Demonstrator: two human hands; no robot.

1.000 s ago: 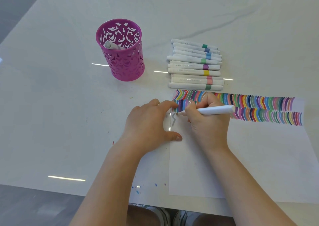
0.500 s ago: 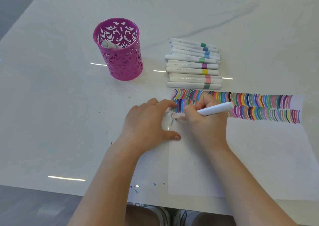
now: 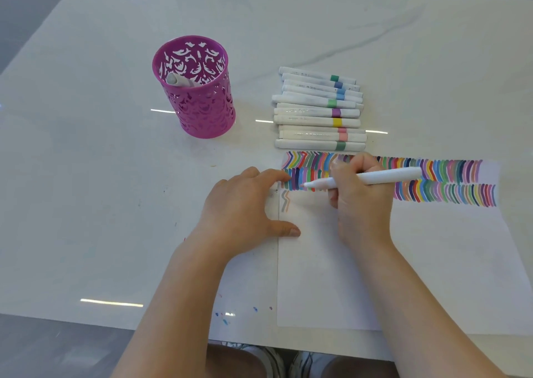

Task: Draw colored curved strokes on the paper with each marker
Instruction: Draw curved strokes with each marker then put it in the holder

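White marker near frame centre, pinched in right hand, fingers curled round it, tip pointing left over the colored strokes along the top of the paper. Left hand spread flat, fingers straight, pressing the paper's left edge. Capped markers stacked just above the paper. Pink cup upper left on the white bench, one marker inside.

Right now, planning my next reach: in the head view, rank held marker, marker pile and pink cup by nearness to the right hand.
1. Held marker, in the right hand.
2. Marker pile, just beyond it.
3. Pink cup, far left.
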